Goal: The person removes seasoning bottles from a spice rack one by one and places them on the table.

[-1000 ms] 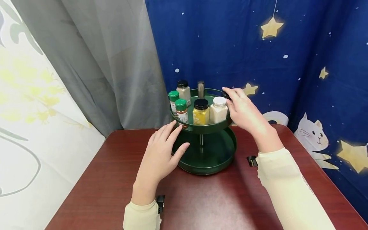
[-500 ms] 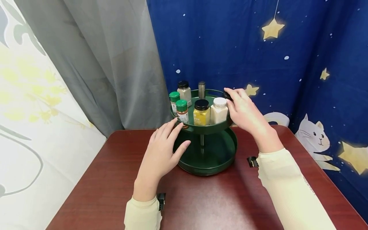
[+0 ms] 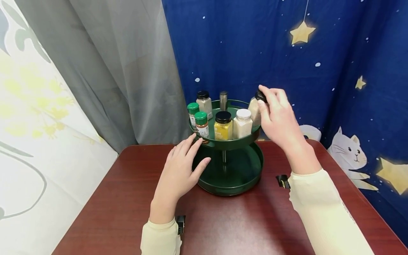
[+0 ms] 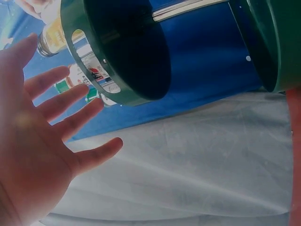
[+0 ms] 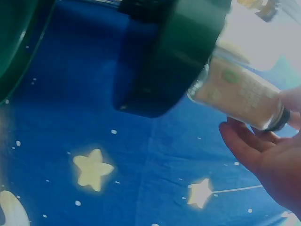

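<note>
My right hand (image 3: 280, 118) pinches a black-capped spice jar (image 3: 254, 110) by its lid, at the right side of the upper tier of a green two-tier rack (image 3: 231, 144). The jar (image 5: 242, 92) leans, its pale tan contents showing in the right wrist view. Close to the front left of the upper rim is my left hand (image 3: 180, 170), its fingers spread and holding nothing; whether the fingertips touch the rim I cannot tell. On the upper tier stand a white-capped jar (image 3: 243, 124), a yellow jar (image 3: 223, 126), two green-capped bottles (image 3: 201, 124) and another black-capped jar (image 3: 204, 102).
The rack's lower tier (image 3: 227, 187) rests on a reddish-brown table (image 3: 223, 223). A metal post (image 3: 223, 101) rises through the rack's middle. Behind the table hang a grey curtain (image 3: 143, 78) and a blue curtain (image 3: 248, 46) with stars.
My right hand has risen and shifted slightly right with the black-capped jar, whose body now shows above the rim. My left hand has stayed nearly in place.
</note>
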### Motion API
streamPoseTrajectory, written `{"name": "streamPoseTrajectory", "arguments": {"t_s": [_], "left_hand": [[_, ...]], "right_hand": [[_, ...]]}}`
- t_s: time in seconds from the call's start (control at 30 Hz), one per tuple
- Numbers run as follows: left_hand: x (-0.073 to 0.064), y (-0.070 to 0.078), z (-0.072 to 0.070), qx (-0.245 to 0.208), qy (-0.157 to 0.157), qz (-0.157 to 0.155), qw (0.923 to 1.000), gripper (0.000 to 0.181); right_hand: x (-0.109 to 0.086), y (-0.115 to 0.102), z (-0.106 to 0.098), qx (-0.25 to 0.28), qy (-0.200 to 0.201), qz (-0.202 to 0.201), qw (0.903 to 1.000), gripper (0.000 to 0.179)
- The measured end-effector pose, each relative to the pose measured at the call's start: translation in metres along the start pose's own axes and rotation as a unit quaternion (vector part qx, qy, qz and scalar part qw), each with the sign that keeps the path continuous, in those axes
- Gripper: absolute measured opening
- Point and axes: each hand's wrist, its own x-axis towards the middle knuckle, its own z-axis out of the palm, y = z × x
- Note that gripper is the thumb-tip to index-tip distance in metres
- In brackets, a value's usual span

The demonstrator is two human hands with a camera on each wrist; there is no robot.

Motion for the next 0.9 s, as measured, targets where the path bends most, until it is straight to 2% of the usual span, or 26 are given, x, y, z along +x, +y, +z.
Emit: {"name": "streamPoseTrajectory", "arguments": {"t_s": [0.1,0.2,0.3,0.4,0.5,0.67,0.8,0.9], "left_hand": [[-0.001,-0.001,0.002,0.001,0.0,0.001,1.0,0.062],[-0.001,-0.002,0.002,0.002,-0.005,0.0,1.0,0.062],[-0.001,-0.003,0.001,0.002,-0.006,-0.002,1.0,0.062],[-0.002,-0.004,0.001,0.002,-0.004,-0.003,1.0,0.063],[-0.002,-0.005,0.0,0.002,-0.003,-0.005,1.0,0.063],[-0.002,-0.005,0.0,-0.001,-0.005,-0.008,1.0,0.062],[-0.002,-0.005,0.0,-0.001,-0.011,-0.009,0.9999,0.063],[-0.001,-0.005,0.0,-0.001,-0.014,-0.01,0.9998,0.063]], "right_hand": [[-0.006,-0.007,-0.008,0.009,0.051,-0.001,0.9987,0.045],[-0.017,-0.012,-0.015,0.011,0.084,0.004,0.9964,0.044],[-0.029,-0.014,-0.021,0.001,0.098,0.005,0.9952,0.043],[-0.042,-0.017,-0.027,-0.01,0.091,0.002,0.9958,0.043],[-0.055,-0.019,-0.034,-0.022,0.062,0.007,0.9978,0.043],[-0.074,-0.017,-0.048,-0.07,-0.026,0.025,0.9969,0.042],[-0.085,-0.01,-0.055,-0.13,-0.102,0.03,0.9857,0.047],[-0.091,-0.002,-0.056,-0.146,-0.163,0.034,0.9752,0.054]]}}
